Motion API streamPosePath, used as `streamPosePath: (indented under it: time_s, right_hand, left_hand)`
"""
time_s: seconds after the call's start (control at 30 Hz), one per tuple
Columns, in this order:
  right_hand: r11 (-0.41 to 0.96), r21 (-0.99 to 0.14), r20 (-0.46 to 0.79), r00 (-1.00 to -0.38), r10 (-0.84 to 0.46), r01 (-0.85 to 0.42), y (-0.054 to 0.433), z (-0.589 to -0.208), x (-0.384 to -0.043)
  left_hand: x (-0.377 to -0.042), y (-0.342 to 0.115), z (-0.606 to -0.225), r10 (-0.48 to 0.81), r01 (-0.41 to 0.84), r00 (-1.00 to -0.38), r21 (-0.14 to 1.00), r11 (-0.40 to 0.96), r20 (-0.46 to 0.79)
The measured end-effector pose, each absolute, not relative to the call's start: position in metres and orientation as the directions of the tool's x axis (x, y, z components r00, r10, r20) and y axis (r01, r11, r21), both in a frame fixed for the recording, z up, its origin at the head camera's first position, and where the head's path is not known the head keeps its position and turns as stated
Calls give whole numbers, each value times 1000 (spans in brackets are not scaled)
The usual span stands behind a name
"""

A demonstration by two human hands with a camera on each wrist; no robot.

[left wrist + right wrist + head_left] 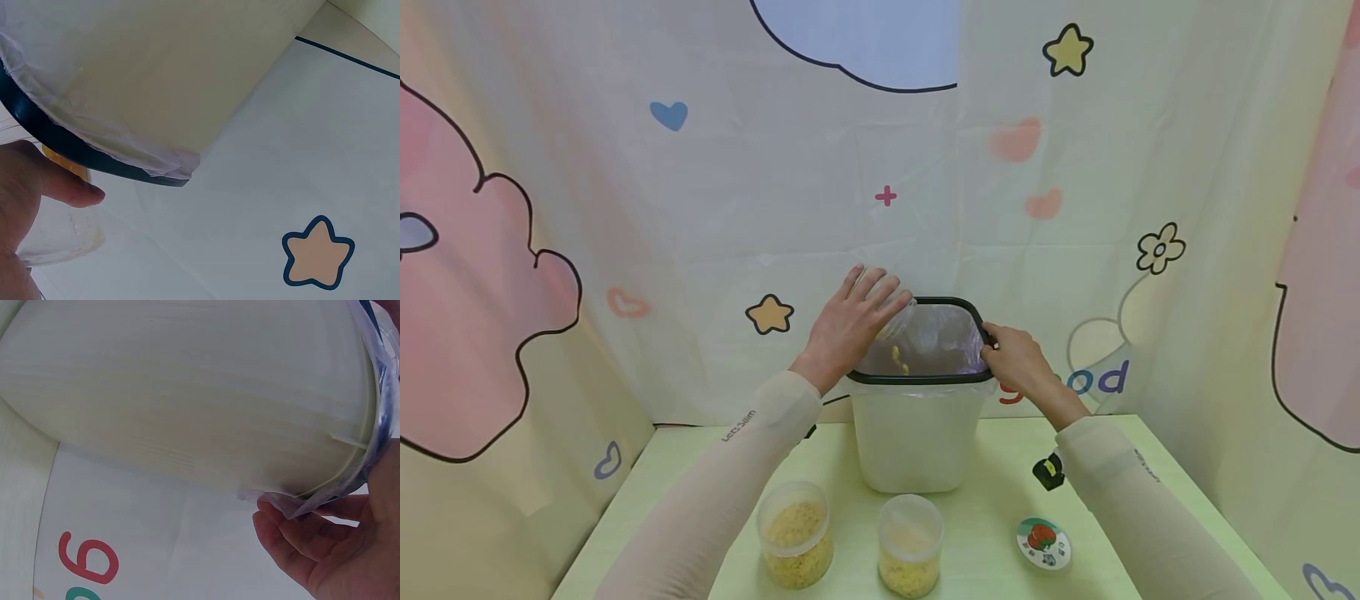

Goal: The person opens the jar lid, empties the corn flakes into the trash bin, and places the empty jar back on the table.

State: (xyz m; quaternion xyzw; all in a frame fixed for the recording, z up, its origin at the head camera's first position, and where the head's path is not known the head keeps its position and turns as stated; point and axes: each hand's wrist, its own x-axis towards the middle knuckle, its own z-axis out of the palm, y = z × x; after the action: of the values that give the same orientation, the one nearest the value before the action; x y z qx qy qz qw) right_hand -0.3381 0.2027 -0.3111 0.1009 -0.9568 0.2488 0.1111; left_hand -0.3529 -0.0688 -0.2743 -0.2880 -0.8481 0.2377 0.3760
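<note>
A white trash bin [917, 442] with a black rim [925, 380] and a thin liner bag [378, 419] folded over its edge stands on the table. My left hand [853, 325] holds a clear plastic container [69, 231] tipped over the bin's left side. Small yellow pieces [898, 358] show below the container's mouth, inside the bin's opening. On the far right of the rim, my right hand [1018, 358] grips the edge, fingers bent around the rim and liner in the right wrist view. The bottom of the bin's inside is hidden.
Two clear tubs with yellow crumbly contents stand in front of the bin: a wider tub [796, 542] and a narrower tub [910, 550]. To their right lies a round lid [1043, 544] with a tomato picture. A small black object [1048, 472] sits by the right forearm. A printed curtain [820, 183] hangs behind.
</note>
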Motion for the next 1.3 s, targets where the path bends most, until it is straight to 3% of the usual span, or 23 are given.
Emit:
streamPosePath:
  time_s: [0.6, 1.3]
  right_hand:
    - [864, -433, 278, -950, -142, -256, 204, -312, -340]
    - [862, -444, 268, -954, -133, -245, 202, -311, -337]
  left_hand:
    - [-350, -70, -274, 704, 245, -574, -733, 634, 417]
    - [-351, -70, -276, 727, 239, -564, -764, 599, 393]
